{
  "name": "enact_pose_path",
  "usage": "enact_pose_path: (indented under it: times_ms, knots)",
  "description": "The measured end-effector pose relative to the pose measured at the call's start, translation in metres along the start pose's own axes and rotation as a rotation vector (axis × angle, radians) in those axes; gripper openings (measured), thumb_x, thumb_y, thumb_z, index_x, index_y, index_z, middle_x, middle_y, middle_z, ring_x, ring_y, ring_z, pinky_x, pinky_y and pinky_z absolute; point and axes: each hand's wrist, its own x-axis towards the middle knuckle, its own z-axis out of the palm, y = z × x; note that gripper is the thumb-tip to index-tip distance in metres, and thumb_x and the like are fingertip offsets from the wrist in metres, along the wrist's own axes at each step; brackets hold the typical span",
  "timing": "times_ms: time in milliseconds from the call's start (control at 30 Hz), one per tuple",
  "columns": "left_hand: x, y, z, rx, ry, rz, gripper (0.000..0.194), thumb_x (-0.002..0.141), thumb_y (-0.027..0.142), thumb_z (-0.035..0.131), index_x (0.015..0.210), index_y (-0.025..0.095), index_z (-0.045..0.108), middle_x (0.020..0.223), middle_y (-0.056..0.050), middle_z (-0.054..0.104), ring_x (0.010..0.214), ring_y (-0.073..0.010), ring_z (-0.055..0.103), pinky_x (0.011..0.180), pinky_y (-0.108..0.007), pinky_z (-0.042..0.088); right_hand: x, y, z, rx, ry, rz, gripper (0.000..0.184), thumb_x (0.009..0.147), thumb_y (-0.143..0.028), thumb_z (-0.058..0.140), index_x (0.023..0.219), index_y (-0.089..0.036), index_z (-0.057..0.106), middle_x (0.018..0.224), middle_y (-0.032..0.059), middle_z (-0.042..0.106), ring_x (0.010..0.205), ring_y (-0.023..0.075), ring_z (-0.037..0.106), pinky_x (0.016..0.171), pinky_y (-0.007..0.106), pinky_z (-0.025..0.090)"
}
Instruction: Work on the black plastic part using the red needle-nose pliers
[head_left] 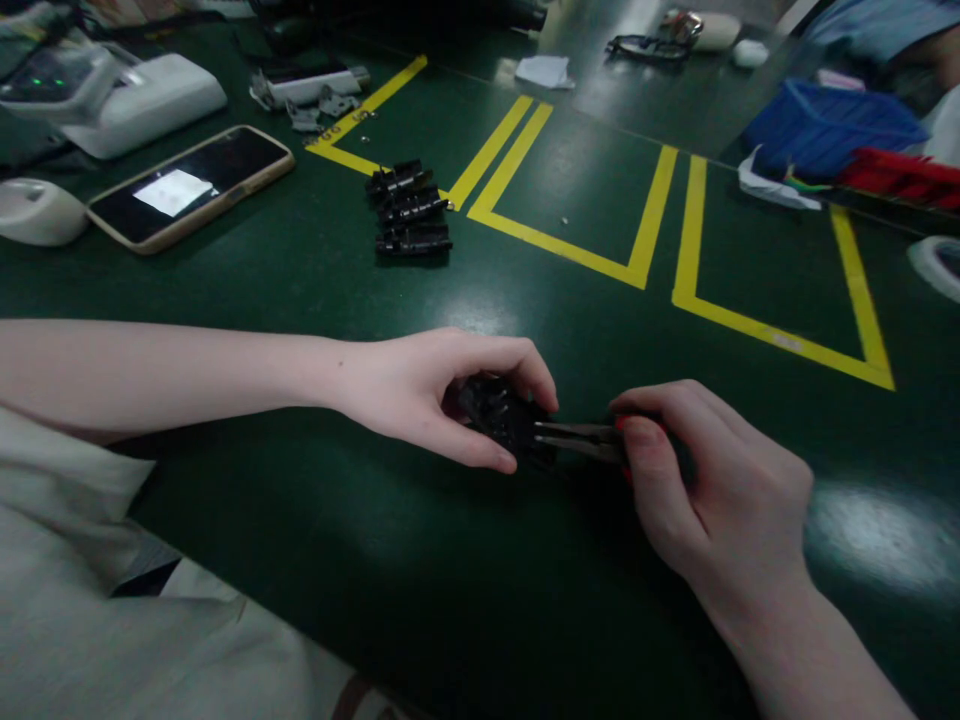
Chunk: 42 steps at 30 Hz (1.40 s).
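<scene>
My left hand [442, 385] is closed around a small black plastic part [506, 415], with thumb and fingers on its two sides. In my right hand [705, 480] are needle-nose pliers [581, 438] with red on the handles. Their slim jaws reach left to the near end of the black part, and the tips meet it there. Whether the jaws pinch anything is too dark to tell. Behind my left hand several similar black parts [412, 208] lie in a short row on the green table [315, 530].
At the left are a phone [195, 188], a white rounded object [37, 212] and a white device [142, 100]. Yellow tape [559, 243] marks boxes across the table. A blue basket [832, 125] and red tray [907, 178] stand back right, near another person's sleeve [877, 30].
</scene>
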Motion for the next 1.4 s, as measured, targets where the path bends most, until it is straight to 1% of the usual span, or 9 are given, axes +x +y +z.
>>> enact_pose_path:
  times_ms: [100,267,333,433,600,867,1133,1233,1400]
  knots:
    - [-0.001,0.0,0.001,0.01,-0.027,-0.005,0.04,0.082,0.027,0.075,0.117,0.018,0.057,0.11,-0.006,0.066,0.089,-0.0157,0.065,0.072,-0.022,0.053,-0.002,0.002,0.002,0.015,0.019,-0.02,0.018,0.095,-0.029,0.044,0.091,-0.019,0.059,0.08,0.0037,0.063,0.066,0.0142,0.058,0.057,0.029,0.041]
    - [-0.002,0.0,0.002,0.009,-0.107,0.003,0.046,0.085,0.032,0.073,0.125,0.021,0.054,0.119,-0.007,0.065,0.104,-0.0206,0.065,0.084,-0.027,0.052,-0.002,0.001,0.005,0.034,0.066,-0.075,0.019,0.096,-0.025,0.042,0.084,-0.02,0.057,0.075,0.0026,0.061,0.064,0.0134,0.056,0.057,0.029,0.041]
    - [-0.001,0.001,0.002,0.0,-0.124,0.034,0.045,0.085,0.033,0.073,0.124,0.02,0.054,0.119,-0.007,0.065,0.104,-0.0196,0.064,0.086,-0.026,0.051,-0.002,0.0,0.005,0.044,0.081,-0.105,0.02,0.096,-0.022,0.04,0.083,-0.02,0.056,0.074,0.0024,0.059,0.064,0.0129,0.055,0.057,0.029,0.04]
    - [-0.002,0.003,0.003,0.012,-0.149,0.045,0.044,0.086,0.033,0.073,0.123,0.018,0.053,0.115,-0.006,0.065,0.101,-0.0172,0.064,0.085,-0.022,0.051,-0.002,0.0,0.005,0.043,0.079,-0.134,0.022,0.097,-0.021,0.037,0.084,-0.02,0.055,0.074,0.0026,0.059,0.065,0.0136,0.055,0.057,0.03,0.04]
    - [-0.002,0.005,0.005,0.029,-0.197,0.011,0.039,0.088,0.033,0.071,0.12,0.02,0.052,0.111,-0.005,0.065,0.093,-0.0162,0.065,0.075,-0.021,0.05,-0.005,0.0,0.006,0.032,0.055,-0.097,0.027,0.099,-0.023,0.032,0.084,-0.021,0.054,0.075,0.0034,0.059,0.068,0.0154,0.055,0.059,0.032,0.039]
    - [-0.003,0.009,0.014,0.11,-0.155,-0.015,0.04,0.091,0.039,0.067,0.12,0.017,0.051,0.107,-0.004,0.065,0.09,-0.015,0.064,0.071,-0.022,0.048,-0.003,-0.002,0.006,0.018,0.018,-0.134,0.029,0.099,-0.025,0.033,0.081,-0.02,0.054,0.073,0.0039,0.059,0.067,0.0157,0.055,0.06,0.033,0.039]
    - [-0.004,0.012,0.016,0.132,-0.126,-0.07,0.04,0.092,0.039,0.065,0.122,0.017,0.05,0.109,-0.004,0.066,0.091,-0.0153,0.064,0.071,-0.023,0.048,-0.001,-0.001,0.004,0.024,0.019,-0.166,0.022,0.097,-0.02,0.038,0.081,-0.02,0.054,0.072,0.0037,0.059,0.066,0.0161,0.055,0.059,0.033,0.038]
    - [-0.004,0.013,0.018,0.117,-0.094,-0.073,0.039,0.092,0.037,0.065,0.122,0.016,0.05,0.108,-0.003,0.066,0.09,-0.0137,0.064,0.071,-0.021,0.049,-0.002,0.001,0.004,0.018,0.007,-0.147,0.021,0.097,-0.02,0.039,0.082,-0.02,0.054,0.073,0.0037,0.059,0.067,0.0161,0.055,0.06,0.033,0.038]
    - [-0.007,0.016,0.023,0.135,-0.071,-0.106,0.04,0.093,0.037,0.064,0.122,0.014,0.05,0.103,-0.002,0.066,0.084,-0.0125,0.063,0.069,-0.021,0.049,-0.002,0.005,0.004,0.006,0.049,-0.121,0.022,0.097,-0.021,0.041,0.08,-0.02,0.055,0.07,0.0025,0.058,0.065,0.0156,0.055,0.059,0.032,0.038]
